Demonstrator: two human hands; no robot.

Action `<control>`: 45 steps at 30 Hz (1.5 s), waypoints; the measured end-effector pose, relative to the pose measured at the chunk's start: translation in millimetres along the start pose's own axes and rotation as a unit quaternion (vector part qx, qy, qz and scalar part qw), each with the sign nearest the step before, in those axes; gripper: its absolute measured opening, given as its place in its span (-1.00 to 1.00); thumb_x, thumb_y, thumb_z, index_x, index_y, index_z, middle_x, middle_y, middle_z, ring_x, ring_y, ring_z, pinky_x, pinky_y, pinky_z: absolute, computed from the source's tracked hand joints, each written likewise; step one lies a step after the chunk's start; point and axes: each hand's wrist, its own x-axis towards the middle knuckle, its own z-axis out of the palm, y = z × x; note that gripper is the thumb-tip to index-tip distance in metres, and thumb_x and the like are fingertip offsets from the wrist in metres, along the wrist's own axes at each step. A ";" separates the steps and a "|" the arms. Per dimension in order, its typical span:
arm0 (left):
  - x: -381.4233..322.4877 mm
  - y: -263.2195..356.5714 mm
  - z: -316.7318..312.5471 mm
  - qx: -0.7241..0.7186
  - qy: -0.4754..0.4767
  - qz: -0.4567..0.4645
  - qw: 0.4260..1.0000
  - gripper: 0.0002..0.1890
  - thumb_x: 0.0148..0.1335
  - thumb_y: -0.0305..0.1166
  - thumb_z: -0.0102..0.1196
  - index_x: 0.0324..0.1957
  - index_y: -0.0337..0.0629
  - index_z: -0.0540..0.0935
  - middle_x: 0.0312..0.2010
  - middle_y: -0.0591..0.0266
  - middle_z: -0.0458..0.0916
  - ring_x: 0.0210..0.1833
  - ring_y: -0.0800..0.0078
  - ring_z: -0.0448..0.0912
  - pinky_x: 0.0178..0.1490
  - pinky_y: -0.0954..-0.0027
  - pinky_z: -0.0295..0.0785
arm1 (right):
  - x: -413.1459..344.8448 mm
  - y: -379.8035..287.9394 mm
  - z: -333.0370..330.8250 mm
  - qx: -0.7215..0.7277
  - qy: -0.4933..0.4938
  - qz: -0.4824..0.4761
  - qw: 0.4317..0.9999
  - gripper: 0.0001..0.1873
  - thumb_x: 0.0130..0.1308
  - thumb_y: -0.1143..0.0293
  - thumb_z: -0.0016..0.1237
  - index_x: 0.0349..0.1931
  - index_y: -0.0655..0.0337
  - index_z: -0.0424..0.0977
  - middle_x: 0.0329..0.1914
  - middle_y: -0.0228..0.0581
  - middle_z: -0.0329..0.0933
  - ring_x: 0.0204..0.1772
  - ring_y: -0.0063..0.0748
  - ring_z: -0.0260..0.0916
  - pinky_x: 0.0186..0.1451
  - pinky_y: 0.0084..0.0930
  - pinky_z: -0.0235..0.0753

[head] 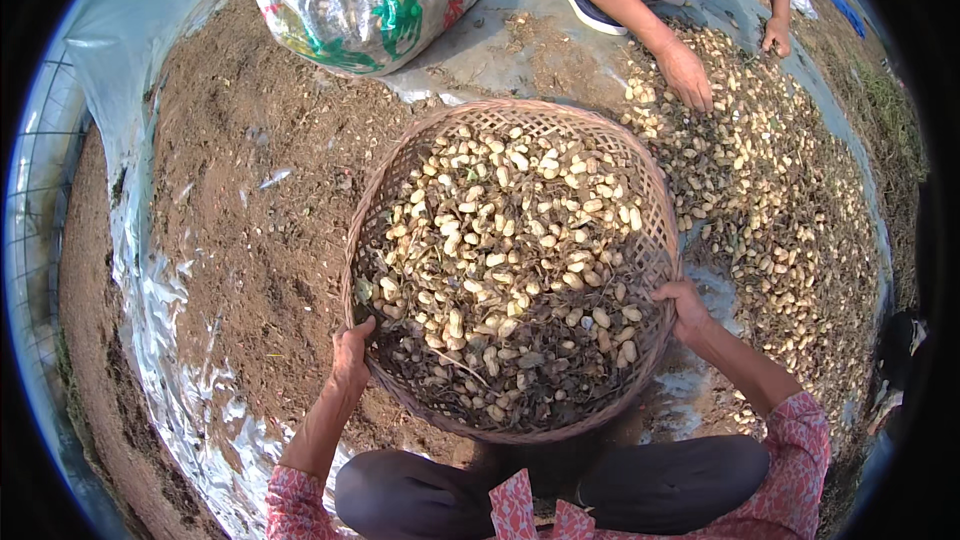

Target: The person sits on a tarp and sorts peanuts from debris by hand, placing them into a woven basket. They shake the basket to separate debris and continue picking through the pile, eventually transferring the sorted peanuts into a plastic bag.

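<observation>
A round woven basket (512, 435) is held in front of my knees, gripped from both sides. My left hand (352, 352) clasps its lower left rim, thumb over the edge. On the right rim, my right hand (684, 307) has a similar hold. Inside lie many unshelled peanuts (495, 259) mixed with dry leaf bits, stems and dirt. The lower part of the load is in shade and looks darker with debris. The fingers of both hands are partly hidden beneath the basket.
To the right, a wide heap of peanuts (787, 240) lies on plastic sheeting (712, 292). Another person's hand (684, 75) reaches into it, with a second hand (777, 36) nearby. A stuffed printed sack (360, 7) stands at the back. Soil and chaff (255, 240) cover the sheet at left.
</observation>
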 end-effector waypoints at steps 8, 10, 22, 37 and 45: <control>-53.8 58.3 51.8 0.082 0.056 -0.061 0.993 -0.78 0.20 -0.42 -0.03 -0.15 -0.32 0.50 -0.45 0.15 0.61 -0.47 0.32 0.60 -0.37 0.34 0.60 | -63.9 -49.0 52.4 -0.062 0.102 0.024 0.993 -0.45 -0.16 0.66 -0.11 -0.01 0.39 0.31 -0.15 -0.16 0.44 -0.13 -0.32 0.39 -0.04 -0.43 0.40; -77.4 59.4 60.8 0.062 0.045 -0.047 0.996 -0.82 0.19 -0.43 0.02 -0.18 -0.26 0.51 -0.46 0.26 0.57 -0.49 0.42 0.54 -0.45 0.42 0.52 | -76.7 -74.2 55.2 0.055 0.114 -0.014 0.992 -0.41 -0.14 0.69 -0.13 0.07 0.41 0.28 -0.12 -0.16 0.44 -0.17 -0.34 0.41 -0.08 -0.47 0.43; -175.5 173.1 50.1 0.085 0.030 -0.003 0.996 -0.71 0.12 -0.44 0.15 -0.08 -0.23 0.54 -0.35 0.33 0.59 -0.33 0.50 0.53 -0.31 0.44 0.45 | -188.1 -80.1 57.5 0.160 0.115 -0.067 0.978 -0.18 -0.16 0.75 -0.19 0.27 0.24 0.05 -0.16 -0.10 0.45 -0.22 -0.22 0.52 -0.28 -0.44 0.63; -338.1 316.2 36.4 0.251 -0.031 0.296 0.921 -0.82 0.11 -0.39 0.13 -0.24 -0.23 0.59 -0.46 0.26 0.54 -0.49 0.51 0.38 -0.38 0.43 0.30 | -354.7 -241.8 146.4 0.134 0.115 -0.077 0.981 -0.19 -0.15 0.76 -0.19 0.27 0.22 0.08 -0.31 -0.12 0.46 -0.38 -0.31 0.46 -0.34 -0.42 0.57; -444.6 419.8 2.0 0.020 -0.058 0.005 0.998 -0.83 0.11 -0.47 0.14 -0.24 -0.31 0.59 -0.41 0.25 0.61 -0.42 0.46 0.55 -0.35 0.41 0.45 | -470.4 -287.3 220.5 0.025 0.141 -0.130 0.981 -0.34 -0.10 0.69 -0.11 0.15 0.34 0.20 -0.25 -0.15 0.47 -0.28 -0.27 0.48 -0.26 -0.42 0.56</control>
